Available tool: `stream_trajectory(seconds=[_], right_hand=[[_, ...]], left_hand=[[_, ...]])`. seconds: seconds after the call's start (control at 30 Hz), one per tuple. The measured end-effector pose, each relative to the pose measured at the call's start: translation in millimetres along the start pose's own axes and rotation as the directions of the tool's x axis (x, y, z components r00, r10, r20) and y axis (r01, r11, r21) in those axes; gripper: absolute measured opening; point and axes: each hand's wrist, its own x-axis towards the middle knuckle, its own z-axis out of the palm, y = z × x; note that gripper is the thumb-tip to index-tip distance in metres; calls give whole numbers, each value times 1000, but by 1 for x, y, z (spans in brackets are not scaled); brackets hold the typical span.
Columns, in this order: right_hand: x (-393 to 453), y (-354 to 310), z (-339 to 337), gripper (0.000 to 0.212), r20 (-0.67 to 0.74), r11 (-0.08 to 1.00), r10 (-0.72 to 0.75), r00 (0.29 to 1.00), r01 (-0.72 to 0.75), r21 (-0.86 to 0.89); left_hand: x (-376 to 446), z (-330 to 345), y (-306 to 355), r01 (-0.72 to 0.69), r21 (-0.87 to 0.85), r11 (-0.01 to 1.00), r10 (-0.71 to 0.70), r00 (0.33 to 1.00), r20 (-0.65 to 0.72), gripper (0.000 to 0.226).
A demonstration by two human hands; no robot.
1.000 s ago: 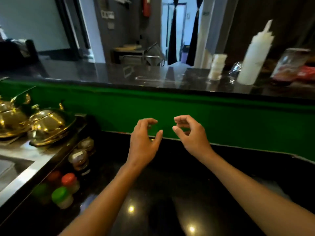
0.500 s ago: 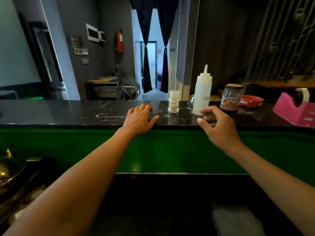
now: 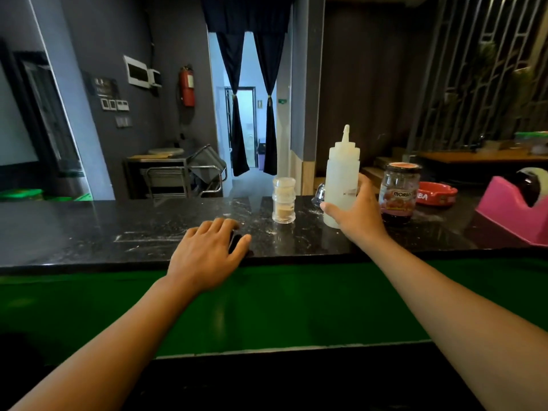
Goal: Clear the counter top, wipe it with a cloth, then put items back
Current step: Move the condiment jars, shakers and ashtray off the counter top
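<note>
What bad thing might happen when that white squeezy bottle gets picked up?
The right hand wraps the squeeze bottle with the jam jar close beside it, so lifting it carelessly might knock the jar. Squeezing too hard might squirt the contents out. The small clear shaker stands near and might tip over too.

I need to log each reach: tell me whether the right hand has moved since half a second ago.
Yes. The right hand has gone forward and up to the squeeze bottle standing on the counter top; it was short of it, near the counter's front edge, and now wraps around it.
</note>
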Motion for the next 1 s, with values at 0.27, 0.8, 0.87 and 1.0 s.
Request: stream_trajectory(seconds=[0.27,0.8,0.87,1.0], right_hand=[[9,2,9,79,27,997,-57,998,56,48],[-19,-4,-8,74,35,971,-159,987,150,185],[-37,-11,-14,71,44,945,-210,977,192,265],[-88,-24,-18,68,141,886,-289,947,209,415]], left_hand=[[30,-14,16,92,-512,854,-75,996,53,72],[82,4,72,131,-781,611,-103,991,86,55],[60,-16,72,91,-812,577,-85,995,51,54],[-4,-58,67,37,-811,584,-53,999,8,51]])
